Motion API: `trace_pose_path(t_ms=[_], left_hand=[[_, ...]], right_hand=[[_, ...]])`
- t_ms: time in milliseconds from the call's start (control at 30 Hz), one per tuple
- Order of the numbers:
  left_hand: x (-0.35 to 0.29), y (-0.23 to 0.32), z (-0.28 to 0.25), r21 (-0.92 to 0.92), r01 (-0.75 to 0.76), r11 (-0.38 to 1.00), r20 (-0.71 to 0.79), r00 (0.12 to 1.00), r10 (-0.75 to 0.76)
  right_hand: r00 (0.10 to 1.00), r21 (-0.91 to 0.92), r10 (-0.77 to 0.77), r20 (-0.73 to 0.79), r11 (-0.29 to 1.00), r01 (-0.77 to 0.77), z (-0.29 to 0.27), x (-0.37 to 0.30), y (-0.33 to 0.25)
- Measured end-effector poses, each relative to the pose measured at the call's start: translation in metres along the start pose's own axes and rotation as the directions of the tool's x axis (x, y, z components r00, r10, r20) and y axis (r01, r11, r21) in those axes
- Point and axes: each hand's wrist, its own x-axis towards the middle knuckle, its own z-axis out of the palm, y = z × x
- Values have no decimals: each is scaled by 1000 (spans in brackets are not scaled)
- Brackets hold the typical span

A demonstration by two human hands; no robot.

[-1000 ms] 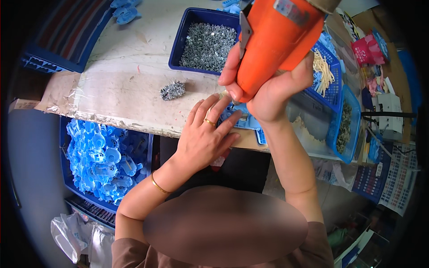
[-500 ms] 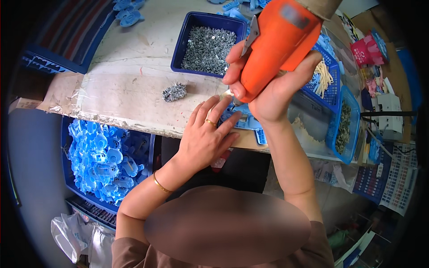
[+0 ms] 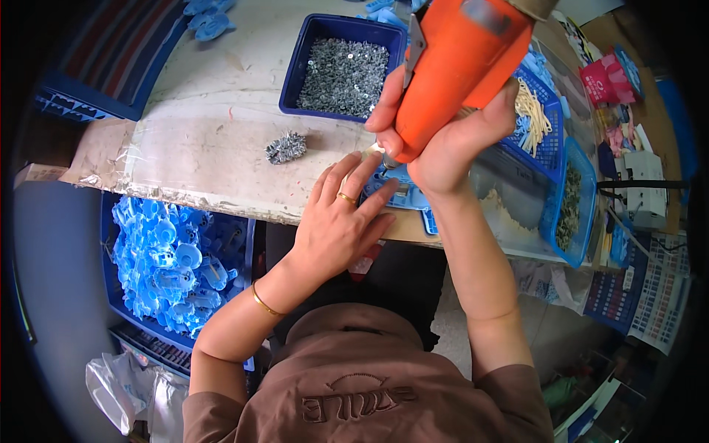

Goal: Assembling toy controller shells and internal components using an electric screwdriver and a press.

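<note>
The right hand [image 3: 447, 164] gripped a tapered orange power screwdriver [image 3: 452, 77], angled downward, apparently to bear on the light-blue moulded plastic part [image 3: 415, 198] on the pale table [image 3: 196, 159]; the left hand [image 3: 336, 227] lay open against it, probably steadying it.

"Which colours stand out?"
"Bright orange on the tapered plastic power tool [image 3: 450, 81], light blue on the moulded plastic part [image 3: 416, 198]."
"And the metals?"
"Silver-grey for the small metal pieces [image 3: 343, 74] in the navy, square plastic bin [image 3: 293, 81]; gold for the thin round bangle [image 3: 262, 301]."
"Patterns?"
"Dull red and grey stripes in the dark blue boxy plastic crate [image 3: 145, 96], and darker stitching on the brown fabric shirt [image 3: 354, 369]."
</note>
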Motion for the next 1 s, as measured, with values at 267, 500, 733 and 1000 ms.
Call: trace_pose_path(t_ms=[267, 500, 733, 1000], left_hand=[[1, 0, 0, 15, 2, 1000, 2, 1000, -2], [0, 1, 2, 21, -4, 1000, -5, 1000, 4], [-1, 0, 1, 24, 3, 1000, 6, 1000, -3], [-2, 1, 2, 17, -3, 1000, -16, 1000, 4]], right_hand=[[998, -56, -17, 66, 998, 20, -8, 1, 5], [999, -55, 0, 52, 999, 3, -8, -2, 1], [990, -54, -56, 126, 997, 63, -9, -6, 4], [999, -40, 18, 49, 999, -17, -4, -5, -4]])
